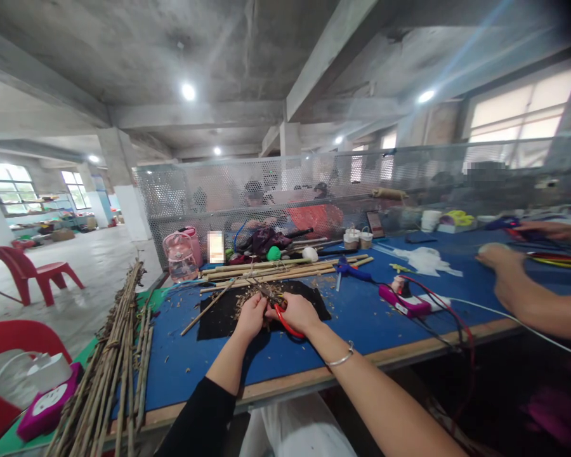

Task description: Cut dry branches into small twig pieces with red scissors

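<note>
My right hand [299,313] is closed around a pair of shears with red handles [287,322]. Their dark blades point away from me, over the left hand's fingertips. My left hand [251,316] is pinched close beside the blades; whatever sits between its fingers is too small to make out. Both hands rest over a black cloth [212,325] strewn with brown plant shavings [245,293]. A thin stick [204,311] lies slantwise across the cloth's left part. Behind the cloth, several longer pale sticks [285,271] lie side by side.
On the left lies a bundle of dry stalks [117,343]. A blue glue gun [354,271] and a purple power strip [404,302] with cables are to the right. Another person's arm [528,289] reaches in at the right. A perforated metal screen [181,190] stands behind.
</note>
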A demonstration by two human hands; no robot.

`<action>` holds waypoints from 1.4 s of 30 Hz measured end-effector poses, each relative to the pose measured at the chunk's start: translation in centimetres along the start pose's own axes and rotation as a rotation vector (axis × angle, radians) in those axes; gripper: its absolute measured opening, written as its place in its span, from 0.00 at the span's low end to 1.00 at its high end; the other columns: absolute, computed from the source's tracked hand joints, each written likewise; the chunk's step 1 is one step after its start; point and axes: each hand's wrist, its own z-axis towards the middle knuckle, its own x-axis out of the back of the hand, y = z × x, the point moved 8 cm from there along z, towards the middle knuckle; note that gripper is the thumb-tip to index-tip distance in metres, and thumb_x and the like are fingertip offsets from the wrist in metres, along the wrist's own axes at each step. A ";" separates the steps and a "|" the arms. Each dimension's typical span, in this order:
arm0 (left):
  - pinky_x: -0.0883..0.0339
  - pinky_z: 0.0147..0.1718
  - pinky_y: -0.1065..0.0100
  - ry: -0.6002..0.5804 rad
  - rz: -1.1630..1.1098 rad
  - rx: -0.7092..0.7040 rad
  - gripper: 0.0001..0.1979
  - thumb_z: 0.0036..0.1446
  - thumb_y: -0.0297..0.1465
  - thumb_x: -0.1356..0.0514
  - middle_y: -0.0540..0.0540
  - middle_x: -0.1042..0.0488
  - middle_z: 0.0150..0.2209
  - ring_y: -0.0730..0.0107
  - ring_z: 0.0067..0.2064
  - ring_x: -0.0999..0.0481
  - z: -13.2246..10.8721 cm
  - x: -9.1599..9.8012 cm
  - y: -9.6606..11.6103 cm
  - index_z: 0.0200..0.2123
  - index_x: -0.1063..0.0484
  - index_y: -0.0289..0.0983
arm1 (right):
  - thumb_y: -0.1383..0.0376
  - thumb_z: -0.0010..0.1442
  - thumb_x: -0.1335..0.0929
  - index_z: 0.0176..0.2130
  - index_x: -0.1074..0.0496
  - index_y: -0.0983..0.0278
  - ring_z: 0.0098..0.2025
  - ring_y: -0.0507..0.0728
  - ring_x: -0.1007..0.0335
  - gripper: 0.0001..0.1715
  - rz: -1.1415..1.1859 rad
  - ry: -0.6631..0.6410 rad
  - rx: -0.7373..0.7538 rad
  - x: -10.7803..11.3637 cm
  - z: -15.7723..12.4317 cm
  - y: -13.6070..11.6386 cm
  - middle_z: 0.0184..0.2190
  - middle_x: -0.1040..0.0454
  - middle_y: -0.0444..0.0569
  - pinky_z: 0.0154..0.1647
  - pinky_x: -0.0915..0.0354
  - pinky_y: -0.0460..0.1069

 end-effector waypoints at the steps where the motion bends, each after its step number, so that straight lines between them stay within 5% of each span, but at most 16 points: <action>1: 0.50 0.14 0.75 0.003 0.004 0.004 0.15 0.52 0.41 0.49 0.54 0.40 0.15 0.80 0.15 0.44 0.0 0.0 0.0 0.22 0.41 0.37 | 0.41 0.43 0.35 0.32 0.32 0.61 0.33 0.58 0.29 0.28 0.003 0.007 0.004 0.0 0.0 0.1 0.30 0.26 0.48 0.25 0.45 0.45; 22: 0.51 0.15 0.75 -0.003 0.103 -0.021 0.15 0.52 0.42 0.48 0.56 0.43 0.13 0.79 0.15 0.44 -0.1 0.2 0.2 0.21 0.41 0.37 | 0.45 0.47 0.35 0.37 0.35 0.63 0.38 0.57 0.31 0.27 -0.020 -0.013 0.030 0.1 0.1 -0.7 0.35 0.28 0.50 0.33 0.43 0.47; 31: 0.50 0.16 0.75 0.004 0.003 -0.001 0.12 0.50 0.39 0.45 0.55 0.41 0.15 0.79 0.16 0.44 -0.1 0.2 0.4 0.27 0.33 0.35 | 0.42 0.46 0.36 0.34 0.33 0.62 0.36 0.59 0.30 0.28 -0.083 0.011 -0.016 0.6 0.0 -0.2 0.32 0.27 0.50 0.32 0.43 0.47; 38: 0.47 0.18 0.77 0.094 -0.097 0.017 0.20 0.49 0.35 0.43 0.55 0.35 0.18 0.80 0.18 0.39 0.1 1.0 0.2 0.46 0.37 0.34 | 0.43 0.49 0.37 0.34 0.33 0.62 0.37 0.55 0.33 0.26 -0.023 0.132 0.025 1.3 0.2 -0.1 0.35 0.30 0.48 0.33 0.44 0.46; 42: 0.44 0.17 0.77 0.102 -0.205 0.057 0.19 0.47 0.37 0.41 0.49 0.28 0.26 0.81 0.18 0.37 0.0 0.9 0.2 0.41 0.37 0.33 | 0.44 0.48 0.36 0.36 0.34 0.63 0.38 0.55 0.35 0.26 -0.012 0.170 0.081 1.3 0.2 -0.3 0.35 0.32 0.48 0.33 0.45 0.46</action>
